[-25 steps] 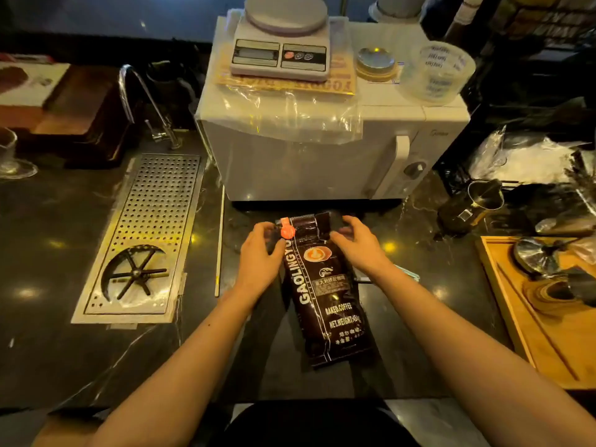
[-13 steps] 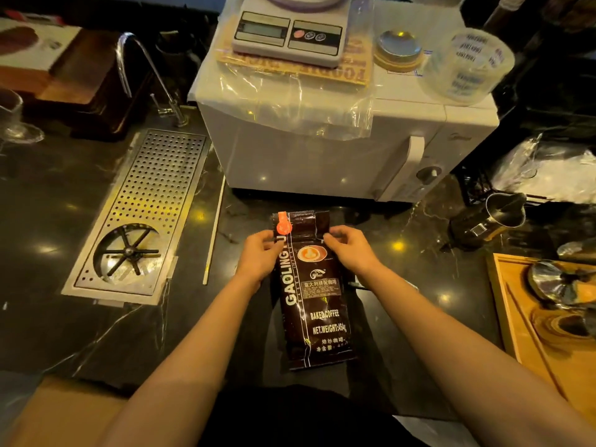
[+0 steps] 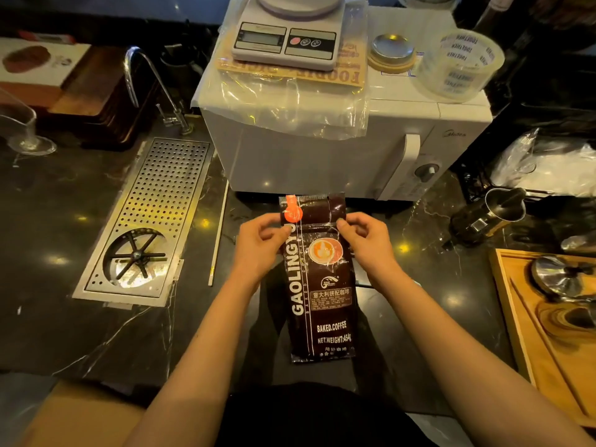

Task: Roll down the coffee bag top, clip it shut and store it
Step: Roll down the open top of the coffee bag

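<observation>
A dark brown coffee bag (image 3: pixel 319 298) with white lettering lies flat on the black marble counter, its top pointing at the white microwave. An orange sticker (image 3: pixel 292 209) marks the bag's top left corner. My left hand (image 3: pixel 261 245) pinches the bag's left edge just below the top flap. My right hand (image 3: pixel 367 237) pinches the right edge at the same height. The top flap (image 3: pixel 317 206) stands out flat beyond my fingers. No clip shows in view.
A white microwave (image 3: pixel 322 156) stands just behind the bag with a kitchen scale (image 3: pixel 287 37) and a tape roll (image 3: pixel 459 64) on top. A perforated steel drain tray (image 3: pixel 145 221) lies left. A metal pitcher (image 3: pixel 490 217) and a wooden tray (image 3: pixel 522 317) sit right.
The bag has straightened and come a little closer to me. Both hands slid from cupping its sides to pinching the edges under the top flap.
</observation>
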Demonstrator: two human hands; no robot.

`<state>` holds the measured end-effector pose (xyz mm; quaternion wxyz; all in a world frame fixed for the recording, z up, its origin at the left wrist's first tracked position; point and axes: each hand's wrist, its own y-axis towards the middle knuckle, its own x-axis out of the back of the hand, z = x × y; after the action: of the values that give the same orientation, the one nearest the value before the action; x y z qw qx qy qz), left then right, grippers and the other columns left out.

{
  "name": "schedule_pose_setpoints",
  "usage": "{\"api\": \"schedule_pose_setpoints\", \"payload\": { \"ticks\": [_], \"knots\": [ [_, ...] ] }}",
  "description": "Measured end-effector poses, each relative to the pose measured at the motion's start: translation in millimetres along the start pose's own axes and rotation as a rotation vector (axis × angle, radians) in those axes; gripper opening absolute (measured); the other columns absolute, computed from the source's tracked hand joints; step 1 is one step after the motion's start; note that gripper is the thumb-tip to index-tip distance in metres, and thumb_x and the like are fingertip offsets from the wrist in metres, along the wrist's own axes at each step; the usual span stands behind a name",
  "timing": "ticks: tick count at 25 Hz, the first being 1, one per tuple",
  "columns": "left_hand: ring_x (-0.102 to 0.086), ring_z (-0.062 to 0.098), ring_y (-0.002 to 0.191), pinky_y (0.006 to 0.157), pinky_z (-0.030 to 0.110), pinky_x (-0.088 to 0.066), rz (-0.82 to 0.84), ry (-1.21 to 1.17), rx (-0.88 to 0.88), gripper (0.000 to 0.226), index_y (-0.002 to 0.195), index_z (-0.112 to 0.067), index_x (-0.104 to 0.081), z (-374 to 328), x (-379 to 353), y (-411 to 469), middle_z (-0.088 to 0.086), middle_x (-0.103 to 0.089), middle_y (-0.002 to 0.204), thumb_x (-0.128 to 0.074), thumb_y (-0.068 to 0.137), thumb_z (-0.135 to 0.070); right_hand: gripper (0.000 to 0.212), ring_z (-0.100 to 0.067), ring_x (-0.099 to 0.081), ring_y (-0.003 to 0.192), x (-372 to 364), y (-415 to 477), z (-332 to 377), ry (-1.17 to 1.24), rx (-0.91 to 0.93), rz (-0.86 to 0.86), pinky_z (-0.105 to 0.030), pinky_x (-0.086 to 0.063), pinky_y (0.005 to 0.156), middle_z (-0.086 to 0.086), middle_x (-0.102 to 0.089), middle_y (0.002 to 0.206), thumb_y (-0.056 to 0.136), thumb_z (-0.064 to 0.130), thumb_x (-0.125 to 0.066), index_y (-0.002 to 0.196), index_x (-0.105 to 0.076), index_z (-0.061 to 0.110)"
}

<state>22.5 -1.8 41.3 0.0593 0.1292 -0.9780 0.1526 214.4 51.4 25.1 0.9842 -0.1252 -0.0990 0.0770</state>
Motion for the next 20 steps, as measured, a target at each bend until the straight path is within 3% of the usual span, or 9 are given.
{"api": "schedule_pose_setpoints", "payload": {
  "ticks": [3,9,13,20],
  "knots": [
    [-0.075,0.014,0.087,0.076,0.028,-0.060,0.011,-0.014,-0.106,0.021,0.111,-0.017,-0.070,-22,4,-11,0.002,-0.078,0.092,-0.065,0.091,-0.012,0.009,-0.013,-0.071,0.074,6,-15,19,0.019,0.123,-0.047,-0.028,-0.058,0.067,-0.010,-0.073,0.082,0.097,0.016,-0.061,0.098,-0.068,0.011],
    [-0.071,0.004,0.092,0.080,0.017,-0.056,0.016,0.046,-0.322,0.024,0.108,-0.013,-0.071,-51,16,-26,-0.004,-0.075,0.096,-0.064,0.089,0.000,0.012,-0.002,-0.067,0.080,13,-44,41,-0.019,0.336,-0.062,-0.021,-0.056,0.073,0.007,-0.068,0.083,0.097,0.011,-0.058,0.105,-0.065,0.015],
    [-0.071,0.001,0.091,0.080,0.016,-0.055,0.035,0.041,-0.344,0.025,0.109,-0.009,-0.071,-50,12,-31,-0.006,-0.074,0.097,-0.061,0.090,0.004,0.017,-0.008,-0.068,0.087,18,-50,38,-0.030,0.338,-0.048,-0.023,-0.056,0.076,0.005,-0.069,0.087,0.098,0.009,-0.056,0.104,-0.064,0.022],
    [-0.070,0.003,0.100,0.084,0.018,-0.055,0.067,-0.001,-0.299,0.028,0.099,-0.016,-0.074,-43,13,-32,-0.006,-0.075,0.102,-0.057,0.093,0.005,0.048,-0.015,-0.071,0.091,26,-46,28,0.009,0.343,-0.021,-0.032,-0.058,0.080,0.004,-0.074,0.092,0.093,-0.011,-0.052,0.089,-0.073,0.032]
  ]
}}
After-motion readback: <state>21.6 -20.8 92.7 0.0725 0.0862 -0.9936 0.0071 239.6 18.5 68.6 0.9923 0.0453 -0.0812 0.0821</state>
